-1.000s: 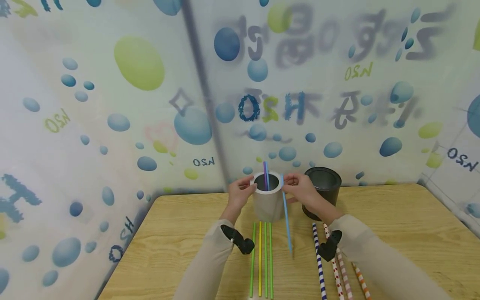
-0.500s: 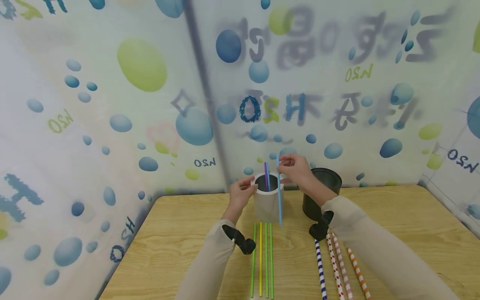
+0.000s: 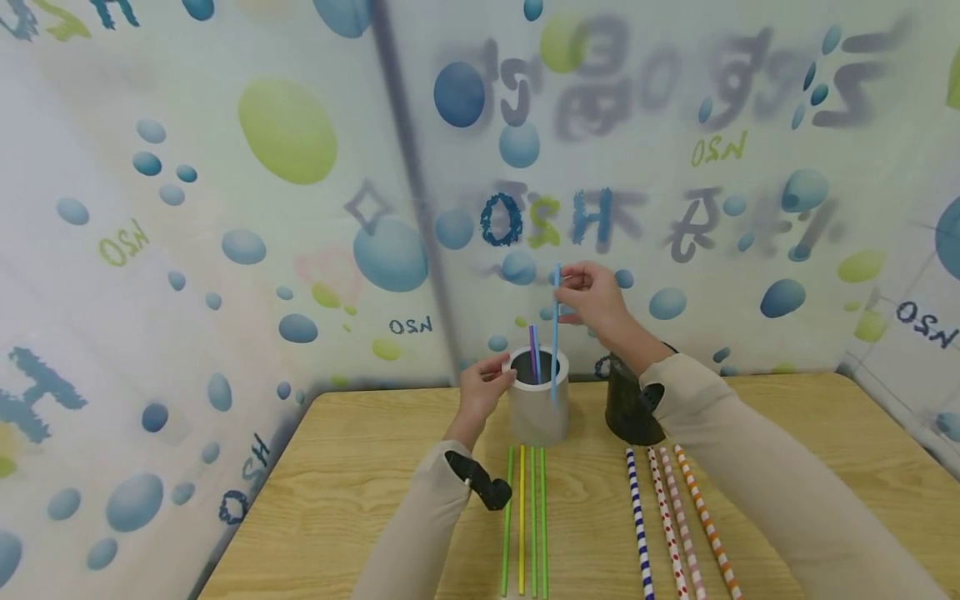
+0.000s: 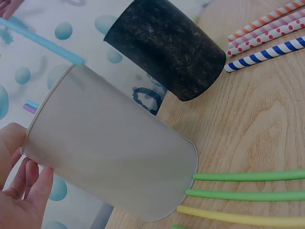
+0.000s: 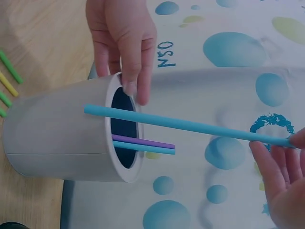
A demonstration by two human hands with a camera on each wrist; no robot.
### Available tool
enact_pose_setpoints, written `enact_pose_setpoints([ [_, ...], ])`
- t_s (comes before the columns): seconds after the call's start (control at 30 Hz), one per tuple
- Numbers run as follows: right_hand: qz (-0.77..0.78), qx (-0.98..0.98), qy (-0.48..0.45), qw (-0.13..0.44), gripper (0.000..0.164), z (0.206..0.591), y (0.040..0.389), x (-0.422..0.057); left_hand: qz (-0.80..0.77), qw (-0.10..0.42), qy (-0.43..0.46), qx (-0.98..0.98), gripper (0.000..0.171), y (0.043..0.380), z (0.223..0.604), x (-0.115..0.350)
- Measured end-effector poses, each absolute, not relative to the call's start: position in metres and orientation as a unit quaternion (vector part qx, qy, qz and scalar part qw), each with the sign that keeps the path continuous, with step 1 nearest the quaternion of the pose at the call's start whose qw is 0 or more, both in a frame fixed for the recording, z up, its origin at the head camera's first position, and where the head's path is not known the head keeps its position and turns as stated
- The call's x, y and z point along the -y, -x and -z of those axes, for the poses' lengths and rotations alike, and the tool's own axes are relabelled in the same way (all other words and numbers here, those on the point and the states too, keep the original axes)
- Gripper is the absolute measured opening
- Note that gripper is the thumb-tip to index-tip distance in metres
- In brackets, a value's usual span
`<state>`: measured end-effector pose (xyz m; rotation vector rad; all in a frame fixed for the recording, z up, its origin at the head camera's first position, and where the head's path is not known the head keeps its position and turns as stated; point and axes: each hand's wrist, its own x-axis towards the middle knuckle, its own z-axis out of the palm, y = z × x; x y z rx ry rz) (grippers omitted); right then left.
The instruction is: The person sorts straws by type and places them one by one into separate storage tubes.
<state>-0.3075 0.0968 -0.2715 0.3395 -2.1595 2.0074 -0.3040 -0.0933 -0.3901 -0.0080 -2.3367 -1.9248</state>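
My right hand [image 3: 596, 304] pinches a light blue drinking straw [image 5: 190, 126] near its top end, holding it upright above the white cup [image 3: 538, 417]. The straw's lower end overlaps the cup's front rim in the head view. My left hand [image 3: 482, 392] grips the cup's rim on the left, thumb at the near side, as the right wrist view also shows. Inside the cup stand a purple straw [image 5: 152, 142] and a second light blue straw [image 5: 162, 150], leaning together with their tops above the rim.
A black cup [image 3: 630, 408] stands to the right, partly behind my right forearm. Green straws [image 3: 543, 525] and a yellow straw [image 3: 522, 525] lie before the white cup. Several patterned paper straws [image 3: 639, 525] lie before the black cup. A patterned curtain [image 3: 300, 250] hangs behind the table [image 3: 360, 467].
My right hand has risen with the light blue straw, bringing its lower end up from low beside the white cup to near the rim. The left hand stays on the rim.
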Motion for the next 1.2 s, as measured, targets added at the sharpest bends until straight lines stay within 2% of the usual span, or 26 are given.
enact_pose_setpoints([
  [0.33, -0.690, 0.703, -0.127, 0.117, 0.031, 0.257, 0.318, -0.100, 0.631, 0.058, 0.002, 0.773, 0.035, 0.306, 0.391, 0.094],
  [0.53, -0.688, 0.708, -0.114, 0.113, 0.030, 0.265, 0.327, -0.100, 0.630, 0.059, 0.002, 0.774, 0.035, 0.305, 0.391, 0.094],
  [1.2, -0.636, 0.767, -0.082, -0.003, 0.032, 0.327, 0.338, -0.092, 0.639, 0.077, 0.008, 0.766, 0.031, 0.307, 0.395, 0.092],
])
